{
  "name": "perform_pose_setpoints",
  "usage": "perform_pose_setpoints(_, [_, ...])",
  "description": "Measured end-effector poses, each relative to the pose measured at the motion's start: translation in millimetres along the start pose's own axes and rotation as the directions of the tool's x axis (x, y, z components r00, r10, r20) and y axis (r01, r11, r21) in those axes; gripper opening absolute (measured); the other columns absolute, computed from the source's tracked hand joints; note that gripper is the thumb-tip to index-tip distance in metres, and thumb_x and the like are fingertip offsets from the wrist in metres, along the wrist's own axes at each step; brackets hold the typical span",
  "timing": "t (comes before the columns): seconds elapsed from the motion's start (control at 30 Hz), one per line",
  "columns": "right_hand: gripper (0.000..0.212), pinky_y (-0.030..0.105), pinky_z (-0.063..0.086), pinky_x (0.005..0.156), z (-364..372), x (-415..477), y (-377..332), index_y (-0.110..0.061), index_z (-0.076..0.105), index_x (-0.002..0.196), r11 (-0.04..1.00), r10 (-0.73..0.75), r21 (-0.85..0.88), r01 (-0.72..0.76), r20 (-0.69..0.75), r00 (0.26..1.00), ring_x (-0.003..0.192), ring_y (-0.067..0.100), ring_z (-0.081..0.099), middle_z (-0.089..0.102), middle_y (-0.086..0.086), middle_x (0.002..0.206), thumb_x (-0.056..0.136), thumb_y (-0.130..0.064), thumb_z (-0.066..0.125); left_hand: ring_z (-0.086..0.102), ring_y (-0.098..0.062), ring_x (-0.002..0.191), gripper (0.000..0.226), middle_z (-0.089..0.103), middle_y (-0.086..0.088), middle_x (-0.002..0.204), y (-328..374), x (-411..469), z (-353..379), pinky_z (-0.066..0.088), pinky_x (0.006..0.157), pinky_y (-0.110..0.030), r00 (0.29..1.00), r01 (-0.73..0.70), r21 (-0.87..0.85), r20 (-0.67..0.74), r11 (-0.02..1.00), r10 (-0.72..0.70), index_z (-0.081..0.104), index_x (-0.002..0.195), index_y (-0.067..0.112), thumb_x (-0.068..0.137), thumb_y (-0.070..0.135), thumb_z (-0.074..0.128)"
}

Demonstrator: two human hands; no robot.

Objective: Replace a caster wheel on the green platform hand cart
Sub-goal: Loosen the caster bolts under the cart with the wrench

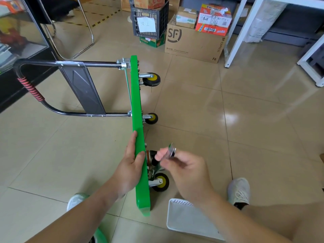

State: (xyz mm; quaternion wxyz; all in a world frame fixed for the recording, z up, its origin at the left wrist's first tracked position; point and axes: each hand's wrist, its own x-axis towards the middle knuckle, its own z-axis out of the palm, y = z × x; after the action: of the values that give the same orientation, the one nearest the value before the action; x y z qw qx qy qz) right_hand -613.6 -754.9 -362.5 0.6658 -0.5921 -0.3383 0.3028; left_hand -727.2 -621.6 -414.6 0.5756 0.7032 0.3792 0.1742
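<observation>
The green platform cart [136,102] stands on its long edge on the tiled floor, its black handle [52,64] lying out to the left. Three casters with yellow hubs show on its right side: far [151,79], middle [152,118] and near [161,182]. My left hand [130,165] holds the deck's top edge, thumb over it. My right hand [182,165] pinches a small, blurred metal part [171,152] in its fingertips, just right of the deck. Behind it, metal caster hardware [151,161] sits against the deck's underside, partly hidden.
A white plastic tray [178,216] lies on the floor near my right knee. Both of my shoes flank the cart's near end. Cardboard boxes [192,44], a black crate [149,20], chair legs and white table legs [235,32] stand at the back.
</observation>
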Motion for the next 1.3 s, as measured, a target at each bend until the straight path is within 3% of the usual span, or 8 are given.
perform_pose_setpoints(0.13, [0.021,0.036,0.060,0.087,-1.3,44.5,-7.9,-0.021,0.077,0.094,0.991,0.131,-0.022,-0.132,-0.025,0.991,0.098,0.021,0.075,0.078,0.003,0.100,0.087,-0.001,0.074,0.036,-0.002,0.138,0.064,0.026,0.017,0.159,1.1,-0.8,-0.6,0.027,0.116,-0.025,1.000,0.001,0.001,0.011,1.000,-0.001,0.005,0.155,0.052,0.109,0.021,0.037])
perform_pose_setpoints(0.33, [0.013,0.031,0.061,0.078,10.1,90.2,-4.5,-0.016,0.072,0.099,0.956,0.292,-0.045,-0.289,0.084,0.953,0.088,0.020,0.076,0.077,0.008,0.094,0.093,-0.005,0.069,0.032,-0.004,0.142,0.064,0.022,0.018,0.161,2.1,-0.4,-1.1,0.026,0.121,-0.031,1.000,-0.002,0.011,0.026,1.000,0.002,0.003,0.155,0.053,0.109,0.022,0.036])
perform_pose_setpoints(0.43, [0.011,0.037,0.061,0.084,15.0,102.3,1.2,-0.017,0.072,0.098,0.933,0.358,-0.084,-0.349,0.133,0.924,0.087,0.019,0.076,0.076,0.004,0.091,0.094,-0.007,0.068,0.030,-0.007,0.146,0.065,0.021,0.017,0.163,1.2,0.1,-1.8,0.025,0.123,-0.038,0.999,-0.003,0.011,0.033,1.000,0.003,0.003,0.155,0.053,0.109,0.021,0.036])
perform_pose_setpoints(0.63, [0.008,0.028,0.061,0.074,22.3,114.4,2.0,-0.017,0.071,0.096,0.902,0.431,-0.084,-0.423,0.161,0.888,0.080,0.017,0.076,0.076,0.004,0.089,0.095,-0.010,0.068,0.025,-0.003,0.148,0.065,0.022,0.017,0.163,2.4,-0.1,-1.8,0.021,0.125,-0.036,0.999,-0.014,0.008,0.028,1.000,0.014,0.004,0.153,0.053,0.108,0.019,0.037])
perform_pose_setpoints(0.97, [0.010,0.029,0.062,0.076,24.6,114.9,-1.5,-0.019,0.071,0.093,0.893,0.450,-0.095,-0.439,0.176,0.876,0.080,0.016,0.076,0.075,0.004,0.089,0.094,-0.009,0.069,0.024,-0.003,0.149,0.064,0.022,0.017,0.163,4.7,-1.0,-1.4,0.019,0.125,-0.034,1.000,-0.014,0.002,0.026,1.000,0.014,0.004,0.148,0.057,0.108,0.019,0.038])
perform_pose_setpoints(1.13, [0.017,0.029,0.061,0.080,30.4,107.3,-4.0,-0.025,0.071,0.089,0.912,0.406,-0.171,-0.373,0.236,0.883,0.083,0.012,0.075,0.075,-0.003,0.088,0.093,-0.008,0.069,0.026,-0.004,0.149,0.065,0.024,0.017,0.163,5.4,-1.0,-1.3,0.022,0.125,-0.037,1.000,-0.020,0.016,0.023,1.000,0.020,0.005,0.153,0.053,0.108,0.018,0.037])
perform_pose_setpoints(1.3, [0.014,0.025,0.061,0.074,27.0,108.2,-8.1,-0.021,0.071,0.092,0.906,0.424,-0.115,-0.408,0.207,0.882,0.078,0.011,0.075,0.074,-0.002,0.088,0.094,-0.007,0.068,0.027,-0.004,0.148,0.065,0.026,0.016,0.162,5.2,-1.5,-0.7,0.022,0.124,-0.035,1.000,-0.004,0.015,0.011,1.000,0.004,0.006,0.155,0.051,0.108,0.018,0.038])
